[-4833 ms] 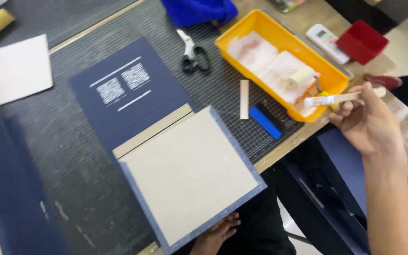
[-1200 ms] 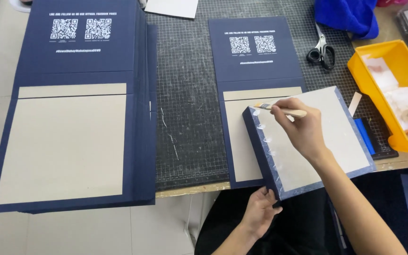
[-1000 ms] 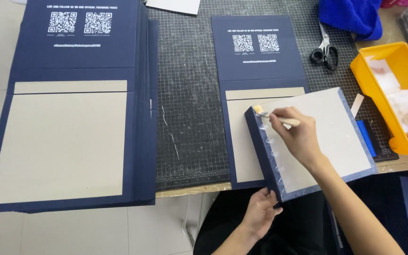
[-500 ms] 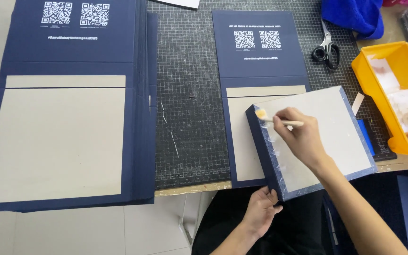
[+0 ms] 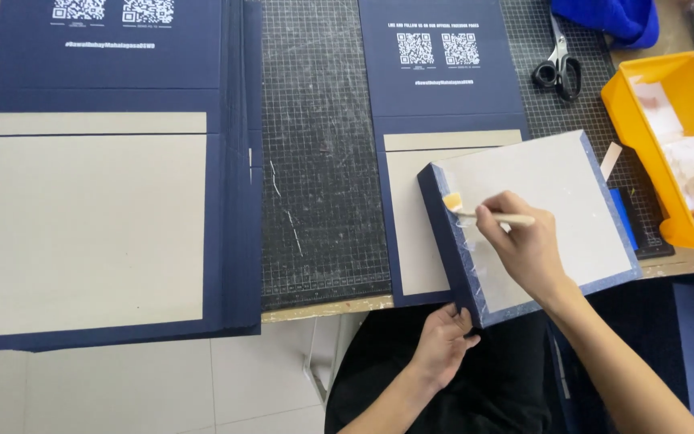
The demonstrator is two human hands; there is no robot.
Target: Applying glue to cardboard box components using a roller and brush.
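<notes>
Navy cover panel [image 5: 536, 217] lies on the tabletop [image 5: 323, 301] — left hand [image 5: 442, 345] pinches its near corner, right hand [image 5: 524, 249] grips a brush [image 5: 487, 215] gluing its upper-left corner; most looks left.

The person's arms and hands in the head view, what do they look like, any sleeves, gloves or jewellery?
Both forearms are bare as far as the view shows, with no sleeve in sight. The left hand and the right hand wear no gloves. No ring, watch or bracelet shows on either hand or wrist. The fingernails look short and plain.
</notes>
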